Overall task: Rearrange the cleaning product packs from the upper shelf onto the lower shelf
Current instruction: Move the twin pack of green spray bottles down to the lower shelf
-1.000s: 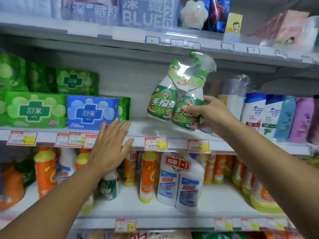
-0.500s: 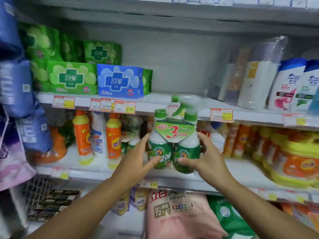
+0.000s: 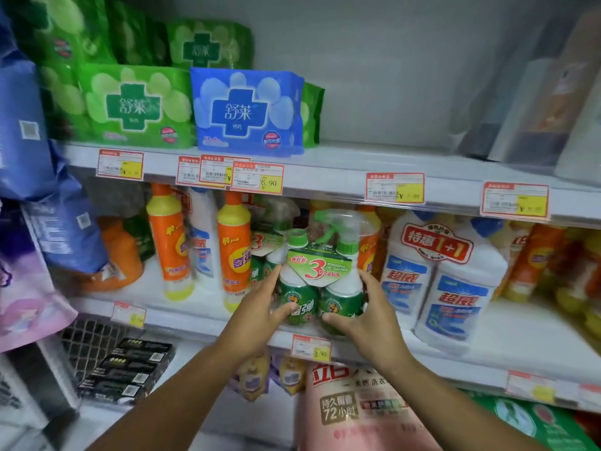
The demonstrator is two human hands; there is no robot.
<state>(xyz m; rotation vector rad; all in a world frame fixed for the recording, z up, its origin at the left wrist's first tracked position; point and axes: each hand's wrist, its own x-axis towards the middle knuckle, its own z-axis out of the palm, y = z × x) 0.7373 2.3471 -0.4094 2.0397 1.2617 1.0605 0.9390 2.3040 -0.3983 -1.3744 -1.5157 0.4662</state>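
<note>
A twin pack of green-and-white cleaner bottles (image 3: 320,278), one with a spray trigger and a green "3" card across both necks, stands at the front of the lower shelf (image 3: 201,315). My left hand (image 3: 260,310) grips its left bottle and my right hand (image 3: 364,312) grips its right bottle. A second pack of the same kind (image 3: 263,252) stands just behind it to the left, partly hidden. The upper shelf (image 3: 341,172) above shows bare white board in its middle.
Orange bottles (image 3: 232,252) stand left of the pack and white "1+1" bottle packs (image 3: 439,278) right of it. Green and blue soft packs (image 3: 247,112) sit on the upper shelf at left, wrapped bottles at right. Pouches hang below; blue bags protrude at far left.
My right hand brought the twin pack down from the upper shelf to the lower shelf's front. My left hand joined it on the pack. The view dropped and moved closer.
</note>
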